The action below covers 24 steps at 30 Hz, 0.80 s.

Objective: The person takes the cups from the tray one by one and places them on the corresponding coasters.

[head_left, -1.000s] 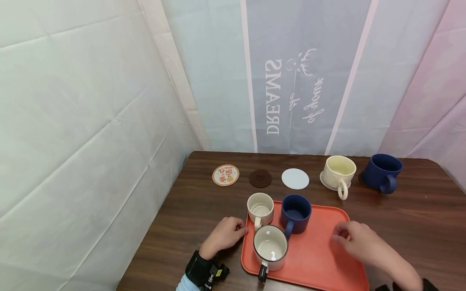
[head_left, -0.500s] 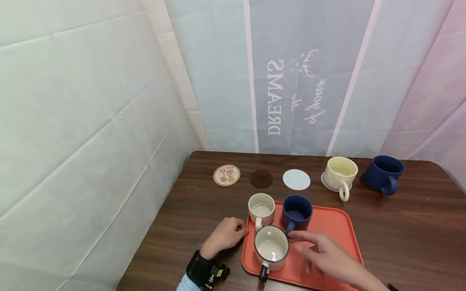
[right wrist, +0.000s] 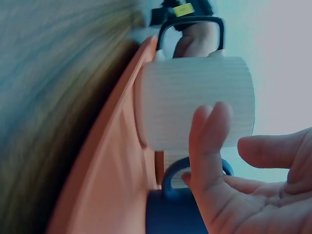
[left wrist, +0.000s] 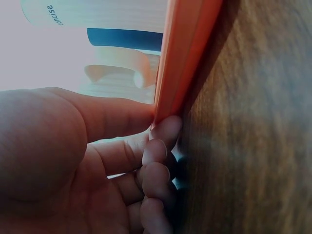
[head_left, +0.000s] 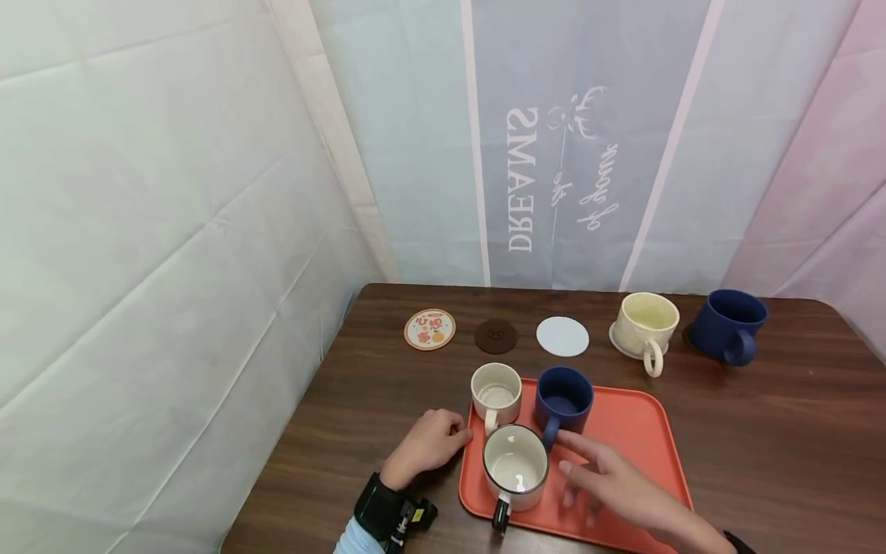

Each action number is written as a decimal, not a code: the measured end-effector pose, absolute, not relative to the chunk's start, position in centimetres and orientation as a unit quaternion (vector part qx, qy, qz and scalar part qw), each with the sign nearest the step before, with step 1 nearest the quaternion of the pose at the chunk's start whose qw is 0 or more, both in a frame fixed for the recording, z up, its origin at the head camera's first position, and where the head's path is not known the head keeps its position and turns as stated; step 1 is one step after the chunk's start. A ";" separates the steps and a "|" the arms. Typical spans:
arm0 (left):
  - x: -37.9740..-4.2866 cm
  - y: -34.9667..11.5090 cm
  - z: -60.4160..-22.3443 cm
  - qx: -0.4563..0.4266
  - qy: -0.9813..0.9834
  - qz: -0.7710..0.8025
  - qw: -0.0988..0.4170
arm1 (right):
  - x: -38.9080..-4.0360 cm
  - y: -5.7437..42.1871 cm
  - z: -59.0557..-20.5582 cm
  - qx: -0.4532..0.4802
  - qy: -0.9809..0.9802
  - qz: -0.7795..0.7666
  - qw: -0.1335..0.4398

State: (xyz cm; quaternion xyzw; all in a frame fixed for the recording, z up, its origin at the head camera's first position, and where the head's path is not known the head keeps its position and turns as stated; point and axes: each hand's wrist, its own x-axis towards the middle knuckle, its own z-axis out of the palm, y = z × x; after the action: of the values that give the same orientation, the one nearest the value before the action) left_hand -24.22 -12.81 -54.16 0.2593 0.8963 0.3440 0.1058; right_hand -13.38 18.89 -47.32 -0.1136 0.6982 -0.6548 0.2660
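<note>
Moved leftward over the red tray [head_left: 626, 422] since a second ago, from its right edge to beside its mugs, with the right hand [head_left: 616, 486]. Loosely spread on that side, gripping nothing; cannot tell whether touching the navy handle. Pinching the red tray's left edge with the left hand [head_left: 428, 442]. Find the black-rimmed white mug [head_left: 515, 465] just left of the right hand, upright on the red tray's near-left part, with its handle toward the red tray's near edge; close to both hands, seemingly nearer the right. Count five mugs: three on the red tray, including a navy mug [head_left: 564, 396] and an off-white mug [head_left: 497, 392] along its far edge; beyond its far-right corner, a cream mug [head_left: 645, 327] and a second navy mug [head_left: 723, 327]. Beyond its far-left corner and far edge, count three bare coasters: printed coaster [head_left: 429, 329], brown smiley coaster [head_left: 495, 336], white coaster [head_left: 562, 336].
</note>
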 end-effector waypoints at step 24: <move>-23.7 -12.6 -53.0 0.257 0.900 0.336 0.103 | -13.1 18.4 -47.8 0.007 0.676 -0.706 0.209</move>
State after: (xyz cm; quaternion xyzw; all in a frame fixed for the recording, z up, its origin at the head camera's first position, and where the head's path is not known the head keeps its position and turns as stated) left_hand -23.71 -12.63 -52.98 0.2572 0.9004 0.3355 0.1031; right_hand -13.09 18.41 -47.78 0.0066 0.6763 -0.7063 0.2090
